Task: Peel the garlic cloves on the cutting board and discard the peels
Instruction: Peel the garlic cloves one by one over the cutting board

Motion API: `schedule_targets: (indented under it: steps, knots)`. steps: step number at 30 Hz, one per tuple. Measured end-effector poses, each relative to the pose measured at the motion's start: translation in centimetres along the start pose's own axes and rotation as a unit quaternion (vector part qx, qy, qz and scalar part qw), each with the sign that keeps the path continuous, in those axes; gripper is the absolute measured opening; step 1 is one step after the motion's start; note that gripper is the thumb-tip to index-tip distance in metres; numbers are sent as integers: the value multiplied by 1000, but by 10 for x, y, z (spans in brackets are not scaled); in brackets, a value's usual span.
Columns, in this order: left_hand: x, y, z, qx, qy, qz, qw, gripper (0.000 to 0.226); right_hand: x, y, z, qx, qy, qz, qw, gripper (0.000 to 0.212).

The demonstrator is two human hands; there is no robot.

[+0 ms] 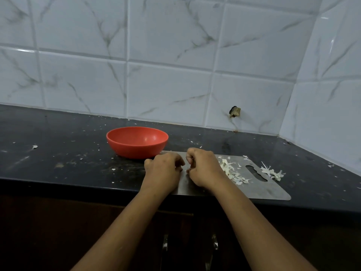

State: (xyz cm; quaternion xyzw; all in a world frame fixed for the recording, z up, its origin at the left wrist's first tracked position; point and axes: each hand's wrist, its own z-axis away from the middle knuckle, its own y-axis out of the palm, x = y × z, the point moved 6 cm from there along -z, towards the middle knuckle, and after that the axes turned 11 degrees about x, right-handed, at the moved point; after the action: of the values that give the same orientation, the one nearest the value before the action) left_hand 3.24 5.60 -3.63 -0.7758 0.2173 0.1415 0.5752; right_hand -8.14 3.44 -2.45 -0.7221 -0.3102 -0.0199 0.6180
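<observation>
A pale marble-veined tiled wall [156,65] backs a black counter [58,153] speckled with white flakes. On it, near the front edge, lies a thin grey metal cutting board [259,188], and a red bowl [134,151] sits just beyond the board's left end. Over that left part the left hand [163,171] and right hand [203,169] meet knuckles-up, fingers curled inward, tips almost touching. I cannot tell what they pinch; if there is a garlic clove, it is hidden between them. Loose peels [232,171] lie heaped on the board just right of the right hand, with a smaller heap [273,173] at the board's far right edge, spilling onto the counter.

A clove should be small, firm and a bit slick once bared, best held at its ends while a nail lifts the skin. The peels look papery and nearly weightless: they would scatter easily, so gathering them in a pinch or a sweep seems wise.
</observation>
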Motion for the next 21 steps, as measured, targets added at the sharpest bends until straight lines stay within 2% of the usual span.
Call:
schedule_targets:
  steps: [4,8,13,16,21]
  knots:
    - [-4,0,0,16,19,-18,1000,18,-18,0,7,-62,11,-159,985,34]
    - [-7,-2,-1,-3,26,-36,999,21,-26,1,9,-67,14,-306,950,21]
    - [-14,0,2,-17,36,-109,993,27,-25,1,10,-73,12,-317,946,17]
    - [-24,-1,8,-55,45,-139,988,32,-27,1,11,-92,3,-339,936,20]
    - [-35,0,16,-54,40,-215,974,23,-26,1,12,-88,-17,-363,928,18]
